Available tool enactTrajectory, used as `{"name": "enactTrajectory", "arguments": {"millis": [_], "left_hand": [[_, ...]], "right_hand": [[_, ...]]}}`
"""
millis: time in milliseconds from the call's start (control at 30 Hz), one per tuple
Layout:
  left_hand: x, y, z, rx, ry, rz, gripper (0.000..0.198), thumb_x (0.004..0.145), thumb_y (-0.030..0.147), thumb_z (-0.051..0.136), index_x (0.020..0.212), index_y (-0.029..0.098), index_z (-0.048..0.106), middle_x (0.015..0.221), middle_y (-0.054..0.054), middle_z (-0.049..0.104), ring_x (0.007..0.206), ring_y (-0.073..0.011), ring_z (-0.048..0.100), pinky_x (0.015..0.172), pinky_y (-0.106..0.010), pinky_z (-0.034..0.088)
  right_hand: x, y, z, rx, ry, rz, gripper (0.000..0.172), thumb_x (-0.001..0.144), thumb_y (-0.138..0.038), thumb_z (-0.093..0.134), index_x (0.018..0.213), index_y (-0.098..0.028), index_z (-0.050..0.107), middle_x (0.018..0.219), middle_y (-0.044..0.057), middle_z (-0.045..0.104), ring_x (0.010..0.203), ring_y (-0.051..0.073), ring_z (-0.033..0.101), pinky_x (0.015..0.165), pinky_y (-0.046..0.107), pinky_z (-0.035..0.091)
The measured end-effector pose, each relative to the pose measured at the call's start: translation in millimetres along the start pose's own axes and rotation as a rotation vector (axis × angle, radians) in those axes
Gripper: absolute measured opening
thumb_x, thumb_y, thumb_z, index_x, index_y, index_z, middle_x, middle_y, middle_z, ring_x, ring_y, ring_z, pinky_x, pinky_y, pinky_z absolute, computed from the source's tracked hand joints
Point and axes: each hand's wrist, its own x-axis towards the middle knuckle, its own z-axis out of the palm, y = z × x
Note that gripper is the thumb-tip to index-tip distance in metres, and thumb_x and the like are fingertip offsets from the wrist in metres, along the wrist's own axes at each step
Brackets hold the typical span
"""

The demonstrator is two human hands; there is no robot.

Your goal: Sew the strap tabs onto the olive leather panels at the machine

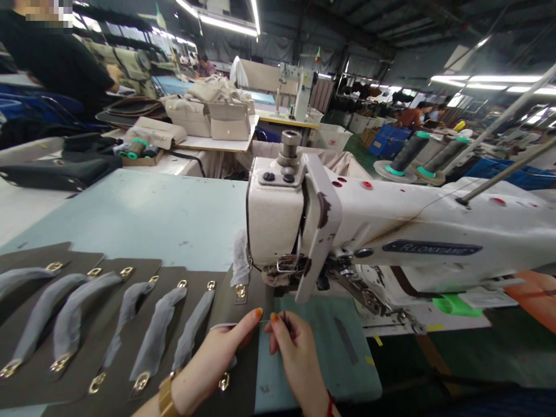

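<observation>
Biggest first: white sewing machine (282, 226) sits over a pale blue-green work table (174, 205). Left of it, a row of dark panels (93, 330) overlaps across the tabletop. Six there each carry a film-wrapped strap (158, 327) with a gold buckle (182, 284) at its far end, so that fitting reads as done on them. Stitching too small to judge

Panel in work (257, 292) lies flat on the table, its right side up against the machine head, strap and buckle already on. Whether its seams are finished: can't tell

Left hand (234, 337) is over that panel, thumb and finger pinched on a thread (264, 322). Right hand (299, 341), just beside it, is closed around a small dark tool (286, 321), type unclear, fingertips at the other end of the thread. Thread looks uncut between them, so that bit seems unfinished
</observation>
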Motion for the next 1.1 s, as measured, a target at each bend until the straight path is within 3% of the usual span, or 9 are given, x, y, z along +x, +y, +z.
{"name": "enactTrajectory", "arguments": {"millis": [233, 367, 667, 1100], "left_hand": [[4, -6, -0.2, 0.011, -0.1, 0.044, 0.05, 0.071, 0.061, 0.064, 0.052, 0.02, 0.042, 0.057, 0.005, 0.033, 0.057, -0.0126, 0.029, 0.057, -0.028, 0.026], [6, -9, -0.9, 0.037, -0.101, 0.069, 0.051, 0.074, 0.061, 0.06, 0.054, 0.022, 0.034, 0.06, 0.005, 0.028, 0.059, -0.013, 0.025, 0.058, -0.029, 0.023], [3, -7, -1.4, 0.087, -0.104, 0.079, 0.052, 0.074, 0.064, 0.058, 0.056, 0.023, 0.03, 0.061, 0.005, 0.026, 0.061, -0.0135, 0.022, 0.057, -0.03, 0.019], [4, -5, -1.7, 0.109, -0.106, 0.06, 0.052, 0.071, 0.066, 0.059, 0.057, 0.022, 0.034, 0.062, 0.005, 0.028, 0.062, -0.0139, 0.024, 0.059, -0.029, 0.021]], "right_hand": [[-10, 59, -16, -0.166, 0.125, 0.081, 0.045, 0.092, -0.049, 0.041, 0.068, -0.015, 0.058, 0.049, -0.004, 0.044, 0.046, 0.012, 0.045, 0.05, 0.022, 0.031], [-15, 85, -9, -0.306, 0.164, -0.01, 0.044, 0.094, -0.044, 0.04, 0.063, -0.017, 0.054, 0.054, -0.001, 0.05, 0.052, 0.013, 0.05, 0.052, 0.022, 0.031], [-18, 85, -8, -0.305, 0.207, -0.096, 0.044, 0.094, -0.043, 0.04, 0.062, -0.017, 0.055, 0.055, 0.001, 0.055, 0.052, 0.013, 0.054, 0.053, 0.021, 0.034], [-18, 89, -8, -0.293, 0.202, -0.064, 0.045, 0.094, -0.045, 0.04, 0.062, -0.017, 0.056, 0.051, -0.001, 0.051, 0.048, 0.012, 0.05, 0.048, 0.021, 0.03]]}}
